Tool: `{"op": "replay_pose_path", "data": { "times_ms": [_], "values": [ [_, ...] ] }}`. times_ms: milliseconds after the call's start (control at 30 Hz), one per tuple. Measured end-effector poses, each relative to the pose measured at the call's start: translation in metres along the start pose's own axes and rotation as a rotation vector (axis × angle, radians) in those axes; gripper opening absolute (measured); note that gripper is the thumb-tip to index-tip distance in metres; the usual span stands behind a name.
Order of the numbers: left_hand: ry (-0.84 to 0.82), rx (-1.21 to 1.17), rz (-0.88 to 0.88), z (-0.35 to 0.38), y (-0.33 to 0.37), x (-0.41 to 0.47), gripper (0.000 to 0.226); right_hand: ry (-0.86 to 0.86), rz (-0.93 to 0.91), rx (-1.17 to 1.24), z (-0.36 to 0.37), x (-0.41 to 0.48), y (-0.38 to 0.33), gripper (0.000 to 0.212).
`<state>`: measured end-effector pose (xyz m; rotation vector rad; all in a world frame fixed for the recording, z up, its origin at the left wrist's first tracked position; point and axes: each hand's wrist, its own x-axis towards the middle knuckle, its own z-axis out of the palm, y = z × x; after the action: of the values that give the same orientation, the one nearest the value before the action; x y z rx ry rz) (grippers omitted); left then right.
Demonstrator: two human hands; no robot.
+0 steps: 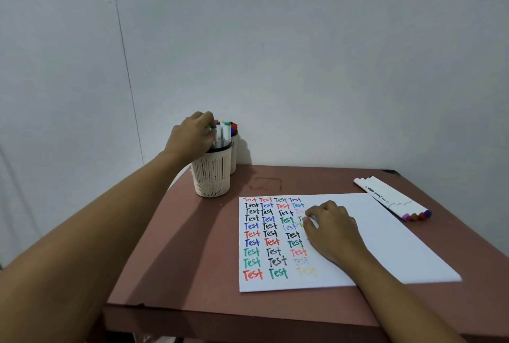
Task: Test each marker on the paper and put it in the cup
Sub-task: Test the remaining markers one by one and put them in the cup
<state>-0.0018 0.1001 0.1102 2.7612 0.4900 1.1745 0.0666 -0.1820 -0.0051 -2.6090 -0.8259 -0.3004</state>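
Near edge: paper (399, 246) lies flat on the surface (187, 260), its left part filled with rows of "Test" in many colours, its right part blank. Right hand (332, 230) rests on the paper just right of that writing, fingers curled under and knuckles up. No marker shows in it, and I can't tell whether it hides anything small. Beyond it and to its right, 4 loose markers (394, 199) lie side by side on the surface, just off the paper's far right corner. Their long axis runs diagonally, with the white barrel ends at far-left and the coloured caps at near-right. These look like the untested ones. Key relation: the right hand is the nearer one by a wide margin. The pack sits up and right of it, and the barrels point roughly back toward the paper. The left hand is well apart from them, across the whole sheet. Far left: the cup (212, 177) stands upright off the paper's far left corner, already packed with markers. Left hand (192, 136) is at its rim, fingertips pinching the top of a green-capped marker (211, 127) standing in the cup. My read is that this one is being dropped in. A 2nd cup (234, 155) stands right behind the 1st and also holds markers. Next pick should go to the right hand: reach far-right and grasp across a barrel.
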Motion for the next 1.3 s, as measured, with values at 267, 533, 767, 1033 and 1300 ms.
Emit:
{"op": "replay_pose_path", "data": {
  "times_ms": [267, 533, 767, 1033, 1300],
  "values": [
    [0.138, 0.026, 0.15, 0.007, 0.022, -0.008, 0.029, -0.005, 0.007, 0.016, 0.0, 0.001, 0.0, 0.035],
    [-0.191, -0.193, 0.23, 0.06, 0.107, -0.068, 0.04, 0.047, 0.047, 0.138, -0.002, 0.001, 0.0, 0.032],
    [-0.644, -0.145, 0.158, 0.097, 0.122, -0.097, 0.04, 0.113, 0.07, 0.173, -0.003, 0.0, 0.0, 0.031],
    [-0.618, -0.144, 0.142, 0.1, 0.118, -0.098, 0.041, -0.003, 0.082, 0.195, -0.025, 0.014, 0.006, 0.027],
    [-0.615, -0.152, 0.149, 0.097, 0.122, -0.097, 0.04, -0.074, 0.45, -0.196, -0.047, 0.095, 0.099, 0.044]
  ]
}}
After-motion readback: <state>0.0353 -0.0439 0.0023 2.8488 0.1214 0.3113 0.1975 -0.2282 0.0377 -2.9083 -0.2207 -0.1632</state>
